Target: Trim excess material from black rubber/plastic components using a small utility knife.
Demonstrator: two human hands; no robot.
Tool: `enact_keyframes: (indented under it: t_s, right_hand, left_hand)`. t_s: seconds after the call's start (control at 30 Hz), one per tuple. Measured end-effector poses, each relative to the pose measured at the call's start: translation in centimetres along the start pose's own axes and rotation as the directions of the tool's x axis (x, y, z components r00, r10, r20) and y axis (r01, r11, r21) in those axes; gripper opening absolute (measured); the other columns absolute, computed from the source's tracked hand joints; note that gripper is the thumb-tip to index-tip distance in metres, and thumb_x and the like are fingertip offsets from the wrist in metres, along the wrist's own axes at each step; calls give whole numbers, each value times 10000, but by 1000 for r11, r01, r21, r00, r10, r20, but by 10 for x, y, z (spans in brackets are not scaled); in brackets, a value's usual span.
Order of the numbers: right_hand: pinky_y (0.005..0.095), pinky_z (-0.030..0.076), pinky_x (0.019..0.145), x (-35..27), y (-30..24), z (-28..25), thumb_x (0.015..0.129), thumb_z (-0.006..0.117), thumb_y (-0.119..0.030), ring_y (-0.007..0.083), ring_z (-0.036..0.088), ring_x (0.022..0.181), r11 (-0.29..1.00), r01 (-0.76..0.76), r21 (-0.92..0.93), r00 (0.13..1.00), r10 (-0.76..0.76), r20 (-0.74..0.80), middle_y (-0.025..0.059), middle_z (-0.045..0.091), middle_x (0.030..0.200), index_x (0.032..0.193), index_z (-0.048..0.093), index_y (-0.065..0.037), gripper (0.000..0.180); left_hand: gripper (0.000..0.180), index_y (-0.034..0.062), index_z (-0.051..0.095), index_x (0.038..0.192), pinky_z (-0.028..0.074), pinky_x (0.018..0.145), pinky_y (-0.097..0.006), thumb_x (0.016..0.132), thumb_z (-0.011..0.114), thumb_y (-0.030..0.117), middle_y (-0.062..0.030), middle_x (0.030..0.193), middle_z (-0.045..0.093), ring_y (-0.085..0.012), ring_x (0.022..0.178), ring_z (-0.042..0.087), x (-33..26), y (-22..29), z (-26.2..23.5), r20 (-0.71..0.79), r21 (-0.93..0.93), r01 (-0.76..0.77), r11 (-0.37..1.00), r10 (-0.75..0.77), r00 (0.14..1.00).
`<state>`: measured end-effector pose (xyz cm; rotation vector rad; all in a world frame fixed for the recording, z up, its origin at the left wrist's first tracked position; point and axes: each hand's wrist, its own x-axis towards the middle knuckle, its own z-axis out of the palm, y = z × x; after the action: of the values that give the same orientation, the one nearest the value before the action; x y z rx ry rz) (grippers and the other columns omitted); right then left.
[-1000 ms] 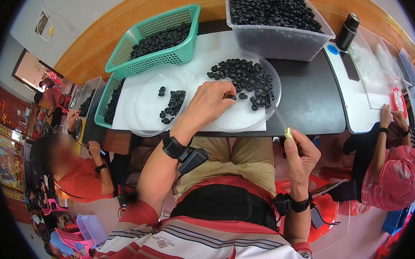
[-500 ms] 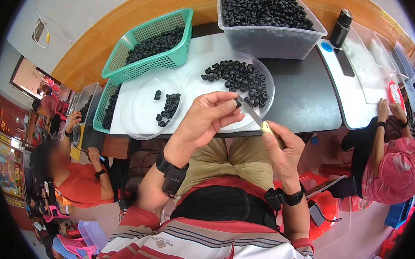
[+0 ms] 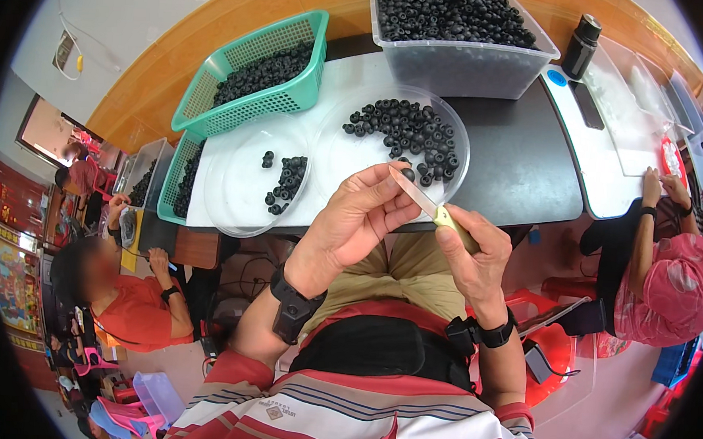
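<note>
The right hand (image 3: 481, 254) grips a yellow-handled metal knife (image 3: 445, 217) slanting forward-left, blade (image 3: 417, 195) beside the small round black bead (image 3: 408, 175) the left hand (image 3: 360, 208) pinches.

I see small round black beads (image 3: 420, 129), a mint-green perforated plastic basket (image 3: 286, 98), a yellow-green knife handle (image 3: 456, 226), a fabric shirt (image 3: 361, 407) striped red, white, navy.
</note>
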<state>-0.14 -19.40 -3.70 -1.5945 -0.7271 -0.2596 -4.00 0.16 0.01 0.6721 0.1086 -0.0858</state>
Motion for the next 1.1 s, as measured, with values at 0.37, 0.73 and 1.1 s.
enact_keyframes:
  t_s: [0.37, 0.73, 1.1]
  right_hand:
    - [254, 422, 562, 5, -5, -7, 832, 736, -110, 127, 547, 606, 999, 28, 16, 999, -28, 17, 87, 637, 740, 1070, 678, 6, 272]
    - [239, 446, 631, 9, -8, -17, 858, 722, -134, 108, 576, 692, 986, -100, 133, 994, 106, -41, 77, 669, 816, 1072, 677, 20, 268]
    - [261, 413, 561, 7, -5, -16, 835, 739, -129, 129, 539, 606, 998, 56, -40, 998, -56, 8, 79, 625, 725, 1075, 668, 18, 290]
  left_hand:
    - [217, 0, 587, 1137, 583, 872, -329, 940, 599, 89, -72, 978, 647, -147, 890, 653, -5, -4, 6, 43, 18, -21, 1000, 20, 999]
    - [222, -22, 601, 1138, 598, 849, -344, 943, 593, 83, -95, 942, 656, -165, 863, 666, -13, -1, 15, 81, 15, -65, 998, 64, 995]
    - [213, -19, 607, 1128, 602, 831, -333, 942, 595, 84, -86, 953, 652, -152, 876, 660, -20, -1, 16, 107, -4, -38, 999, 38, 993]
